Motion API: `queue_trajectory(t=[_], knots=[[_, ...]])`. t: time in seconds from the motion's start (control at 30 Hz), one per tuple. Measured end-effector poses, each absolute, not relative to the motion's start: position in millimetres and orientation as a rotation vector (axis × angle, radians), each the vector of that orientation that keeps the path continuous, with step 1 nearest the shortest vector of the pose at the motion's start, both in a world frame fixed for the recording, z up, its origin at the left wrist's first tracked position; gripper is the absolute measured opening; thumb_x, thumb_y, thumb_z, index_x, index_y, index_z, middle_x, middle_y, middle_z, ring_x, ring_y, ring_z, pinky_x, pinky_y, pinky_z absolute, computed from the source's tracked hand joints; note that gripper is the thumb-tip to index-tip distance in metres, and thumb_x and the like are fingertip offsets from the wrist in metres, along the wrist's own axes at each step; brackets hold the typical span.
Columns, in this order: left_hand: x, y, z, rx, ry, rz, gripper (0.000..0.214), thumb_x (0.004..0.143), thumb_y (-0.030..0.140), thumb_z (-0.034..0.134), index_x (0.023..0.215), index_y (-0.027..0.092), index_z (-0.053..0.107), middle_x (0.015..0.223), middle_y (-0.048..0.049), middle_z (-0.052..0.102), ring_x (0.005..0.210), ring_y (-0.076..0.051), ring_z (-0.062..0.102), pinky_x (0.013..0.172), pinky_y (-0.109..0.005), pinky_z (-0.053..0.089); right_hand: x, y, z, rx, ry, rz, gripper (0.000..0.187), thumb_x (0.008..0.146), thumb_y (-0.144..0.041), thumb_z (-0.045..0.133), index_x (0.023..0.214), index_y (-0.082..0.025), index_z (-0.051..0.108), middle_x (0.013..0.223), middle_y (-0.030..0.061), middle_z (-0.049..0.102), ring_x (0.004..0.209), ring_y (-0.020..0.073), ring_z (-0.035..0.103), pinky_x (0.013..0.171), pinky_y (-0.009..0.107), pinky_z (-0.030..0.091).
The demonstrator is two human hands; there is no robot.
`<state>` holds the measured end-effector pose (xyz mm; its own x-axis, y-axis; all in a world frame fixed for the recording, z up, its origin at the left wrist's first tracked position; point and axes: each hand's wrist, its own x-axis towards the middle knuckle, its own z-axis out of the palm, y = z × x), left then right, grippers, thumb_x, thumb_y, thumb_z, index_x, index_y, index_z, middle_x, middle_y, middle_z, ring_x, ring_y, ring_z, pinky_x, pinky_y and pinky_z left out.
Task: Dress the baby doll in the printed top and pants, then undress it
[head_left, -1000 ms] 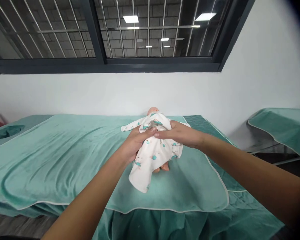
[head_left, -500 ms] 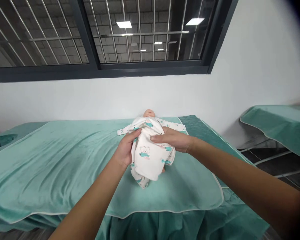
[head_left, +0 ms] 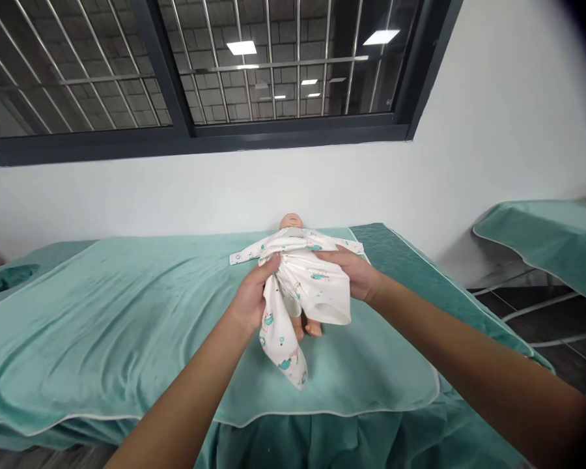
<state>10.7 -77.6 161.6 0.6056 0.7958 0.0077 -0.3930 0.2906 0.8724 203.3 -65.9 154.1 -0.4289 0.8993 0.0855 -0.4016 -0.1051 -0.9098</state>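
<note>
In the head view, white printed cloth (head_left: 326, 286) is held bunched by the left hand (head_left: 251, 296) and spread by the right hand (head_left: 359, 270); beneath, the doll (head_left: 292, 222) is laid lengthwise between them (head beyond, feet nearer), neither hand clearly closer.

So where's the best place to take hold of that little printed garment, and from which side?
Probably the loose lower cloth of the printed garment, from the near side: it droops by the doll's legs, its pointed tail toward the viewer, while the sleeves lie spread beyond. The left hand and right hand hold it there, one on each side.
</note>
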Motion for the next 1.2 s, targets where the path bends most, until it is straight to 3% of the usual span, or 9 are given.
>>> queue_trajectory(t=[0.17, 0.37, 0.57, 0.67, 0.77, 0.93, 1.2], knots=[[25, -69, 161, 0.920, 0.472, 0.810, 0.060, 0.083, 0.058, 0.062, 0.123, 0.014, 0.062, 0.098, -0.0145, 0.076, 0.092, -0.032, 0.073, 0.084, -0.044, 0.056, 206, -68, 131, -0.666, -1.208, 1.760, 0.041, 0.083, -0.043, 0.074, 0.116, -0.020, 0.067, 0.106, 0.0075, 0.074, 0.088, 0.0193, 0.070, 0.079, 0.029, 0.055], [23, -65, 164, 1.221, 0.679, 0.834, 0.061, 0.080, 0.046, 0.073, 0.131, 0.017, 0.058, 0.108, -0.0129, 0.074, 0.087, -0.025, 0.071, 0.075, -0.034, 0.055, 232, -55, 141, -0.649, -1.382, 1.802, 0.053, 0.076, -0.052, 0.077, 0.117, -0.020, 0.068, 0.105, 0.0070, 0.074, 0.096, 0.0223, 0.069, 0.084, 0.031, 0.054], [27, -55, 177, 1.499, 0.899, 0.721, 0.054, 0.076, 0.057, 0.071, 0.114, 0.018, 0.068, 0.103, -0.0099, 0.075, 0.089, -0.026, 0.070, 0.073, -0.033, 0.054, 242, -52, 149, -0.831, -1.508, 1.675, 0.047, 0.080, -0.052, 0.073, 0.112, -0.018, 0.071, 0.100, 0.0082, 0.075, 0.094, 0.0243, 0.069, 0.083, 0.034, 0.053], [32, -47, 164, 1.501, 0.955, 0.645, 0.048, 0.075, 0.054, 0.072, 0.105, 0.017, 0.071, 0.099, -0.0093, 0.076, 0.086, -0.026, 0.071, 0.070, -0.033, 0.054, 232, -61, 127, -0.948, -1.446, 1.633, 0.047, 0.075, -0.044, 0.079, 0.113, -0.018, 0.071, 0.105, 0.0086, 0.075, 0.097, 0.0261, 0.069, 0.087, 0.037, 0.053], [34, -42, 135, 1.489, 1.023, 0.552, 0.041, 0.076, 0.047, 0.070, 0.104, 0.017, 0.072, 0.102, -0.0094, 0.076, 0.089, -0.027, 0.071, 0.073, -0.033, 0.054, 224, -76, 87, -0.984, -1.259, 1.573, 0.054, 0.071, -0.048, 0.081, 0.114, -0.016, 0.071, 0.105, 0.0097, 0.075, 0.095, 0.0275, 0.070, 0.088, 0.040, 0.052], [38, -49, 95, 2.098, 1.110, 0.266, 0.024, 0.082, 0.027, 0.055, 0.093, 0.018, 0.075, 0.101, -0.0085, 0.077, 0.094, -0.027, 0.070, 0.078, -0.032, 0.050, 219, -103, 18, -1.102, -1.044, 1.618, 0.057, 0.068, -0.053, 0.081, 0.108, -0.014, 0.073, 0.096, 0.0112, 0.076, 0.085, 0.0277, 0.071, 0.082, 0.040, 0.052], [48, -54, 88, 2.254, 1.219, 0.139, 0.021, 0.078, 0.023, 0.056, 0.087, 0.020, 0.074, 0.101, -0.0126, 0.076, 0.094, -0.028, 0.069, 0.075, -0.032, 0.047, 211, -105, -9, -1.305, -1.157, 1.389, 0.055, 0.072, -0.060, 0.072, 0.101, -0.012, 0.073, 0.093, 0.0092, 0.076, 0.086, 0.0299, 0.069, 0.077, 0.038, 0.052]])
